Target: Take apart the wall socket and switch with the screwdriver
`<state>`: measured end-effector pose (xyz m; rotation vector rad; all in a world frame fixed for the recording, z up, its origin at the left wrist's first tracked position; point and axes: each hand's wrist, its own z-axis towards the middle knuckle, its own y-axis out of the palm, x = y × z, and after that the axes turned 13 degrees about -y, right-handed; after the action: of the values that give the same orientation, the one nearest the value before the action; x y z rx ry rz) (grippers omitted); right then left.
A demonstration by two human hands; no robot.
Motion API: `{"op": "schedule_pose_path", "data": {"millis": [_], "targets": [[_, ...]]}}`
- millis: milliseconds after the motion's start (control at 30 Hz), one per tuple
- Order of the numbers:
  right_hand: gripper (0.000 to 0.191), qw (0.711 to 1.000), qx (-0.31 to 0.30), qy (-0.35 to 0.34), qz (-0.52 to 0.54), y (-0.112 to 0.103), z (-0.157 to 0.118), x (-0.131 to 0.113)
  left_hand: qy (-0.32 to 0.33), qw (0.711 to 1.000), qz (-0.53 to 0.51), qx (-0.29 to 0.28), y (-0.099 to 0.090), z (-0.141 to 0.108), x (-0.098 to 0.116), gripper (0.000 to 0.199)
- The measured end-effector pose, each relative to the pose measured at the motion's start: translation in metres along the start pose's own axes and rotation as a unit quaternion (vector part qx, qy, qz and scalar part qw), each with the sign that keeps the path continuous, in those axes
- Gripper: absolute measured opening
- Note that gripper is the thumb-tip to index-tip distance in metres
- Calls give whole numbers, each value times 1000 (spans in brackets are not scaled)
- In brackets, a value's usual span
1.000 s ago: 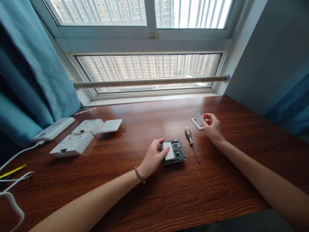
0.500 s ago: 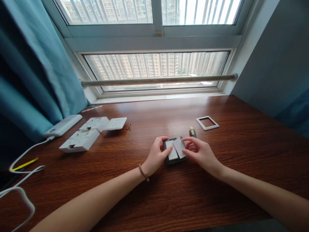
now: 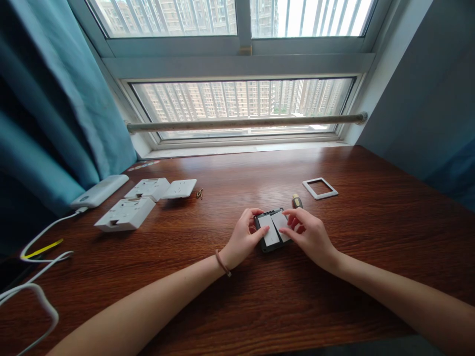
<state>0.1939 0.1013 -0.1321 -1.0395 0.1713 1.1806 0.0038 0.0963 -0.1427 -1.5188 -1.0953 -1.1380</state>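
A two-rocker wall switch with a dark base lies on the table in front of me. Its left white rocker (image 3: 267,232) sits flat and straight. The right white rocker (image 3: 281,220) is skewed, leaving a dark wedge-shaped gap between the two. My left hand (image 3: 248,232) grips the wall switch (image 3: 273,247) by its left side, thumb on the left rocker. With thumb and fingers, my right hand (image 3: 307,231) has hold of the right rocker's outer edge, hiding part of it. Just behind that hand lies a yellow-and-black handle (image 3: 297,201), probably a screwdriver's.
A white square frame (image 3: 309,190) lies at the right. Leftward are small brass-coloured screws (image 3: 199,194), a white socket plate (image 3: 180,189), two white boxes (image 3: 126,214), a white power bank (image 3: 99,192) with a cable (image 3: 46,267), and a yellow strip (image 3: 44,248). A window bar (image 3: 245,123) crosses behind.
The right rocker has shifted slightly rightward and no longer overlaps the left one at the top. The switch has turned a little in my hands, and the camera view has moved slightly.
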Motion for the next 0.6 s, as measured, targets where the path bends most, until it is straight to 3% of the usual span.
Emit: {"op": "schedule_pose_path", "data": {"millis": [133,333,500,600], "targets": [[18,1000,-2,-13,-8,0,0,0,4,1000,-9,-4,0,-1,1,36],[31,986,-16,-41,-161,-3,-1,2,20,1000,0,-9,0,-1,3,33],[40,997,-41,48,-43,2,1,11,16,1000,-17,-12,-2,0,3,37],[35,996,-50,69,9,5,2,12,-5,995,-103,-7,-1,3,2,49]]}}
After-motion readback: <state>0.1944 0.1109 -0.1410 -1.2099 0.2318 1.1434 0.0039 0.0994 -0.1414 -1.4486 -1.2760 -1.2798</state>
